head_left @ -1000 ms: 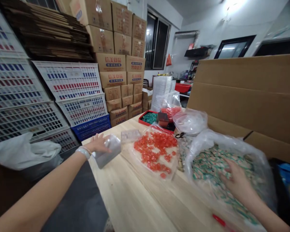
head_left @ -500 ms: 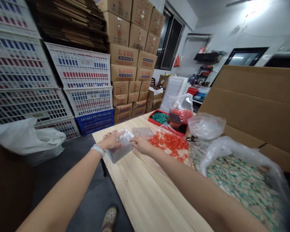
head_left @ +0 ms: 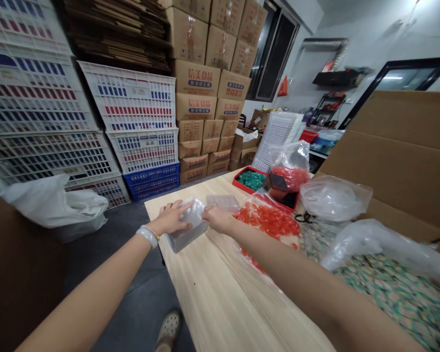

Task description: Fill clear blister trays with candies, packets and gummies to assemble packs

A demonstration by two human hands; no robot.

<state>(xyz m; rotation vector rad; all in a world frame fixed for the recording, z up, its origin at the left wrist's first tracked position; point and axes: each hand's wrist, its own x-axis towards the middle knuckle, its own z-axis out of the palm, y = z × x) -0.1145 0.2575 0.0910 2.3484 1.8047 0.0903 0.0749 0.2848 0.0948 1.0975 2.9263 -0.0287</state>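
At the table's far left corner lies a translucent plastic stack (head_left: 186,235), shiny on top; whether it is bags or sheets I cannot tell. My left hand (head_left: 171,218) rests flat across its upper face, fingers spread. At its right edge, my right hand (head_left: 217,218) is closed in a pinch on the plastic, with the fingertips partly hidden. Just behind my right hand lies a flat clear plastic tray (head_left: 223,201). Loose red-orange wrapped pieces (head_left: 269,220) are spread on plastic to the right, partly covered by my right forearm.
Behind the pieces stand a red tray (head_left: 242,187) of green pieces and a bag (head_left: 291,177) of red ones. Clear bags (head_left: 333,198) and many green-and-pink packets (head_left: 396,293) lie right. White crates (head_left: 132,100) and cartons (head_left: 198,78) rise beyond the wooden table (head_left: 220,288).
The view has turned slightly left, so the room appears shifted right. Both hands stay at the plastic stack; the fingers of the right hand look more tightly curled at its edge.
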